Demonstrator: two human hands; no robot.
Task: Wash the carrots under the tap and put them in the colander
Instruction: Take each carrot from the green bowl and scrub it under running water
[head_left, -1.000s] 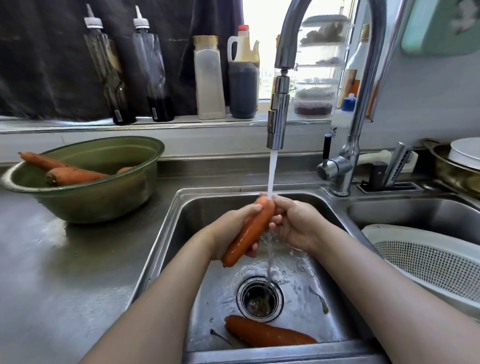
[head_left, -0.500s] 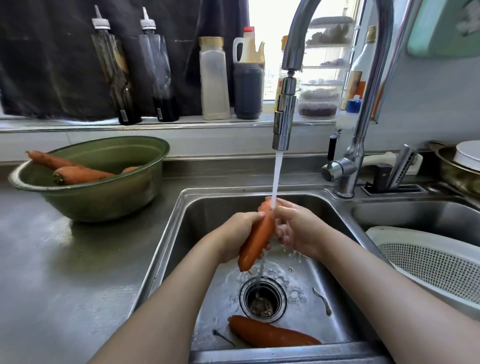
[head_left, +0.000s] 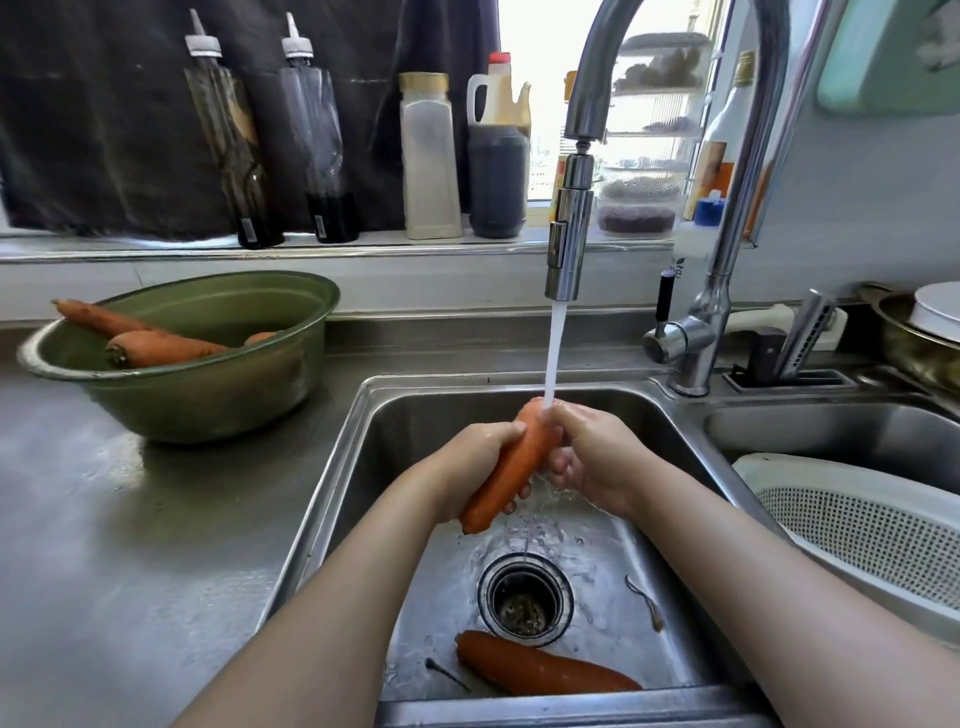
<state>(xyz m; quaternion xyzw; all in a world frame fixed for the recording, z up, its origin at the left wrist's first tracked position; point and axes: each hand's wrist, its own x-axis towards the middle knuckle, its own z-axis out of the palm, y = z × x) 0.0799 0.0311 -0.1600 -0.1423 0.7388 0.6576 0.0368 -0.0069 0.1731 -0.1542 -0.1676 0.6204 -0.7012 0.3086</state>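
Tilted carrot (head_left: 511, 467) under the tap (head_left: 569, 249) stream, over the sink (head_left: 358, 431). Left hand (head_left: 470, 462) fingers wrap its middle; right hand (head_left: 597, 462) fingers curl round its far end. Stiff, wet, probably slippery: grip mid-body firmly.

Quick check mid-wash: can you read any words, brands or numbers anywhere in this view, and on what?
No text is legible here.
Leftmost squeeze bottle: small sticker near its base, too small to read.
Second squeeze bottle: same kind of sticker, unreadable.
White bottle behind the tap: dark print, blurred.
Tall bottle with orange label: blurred.
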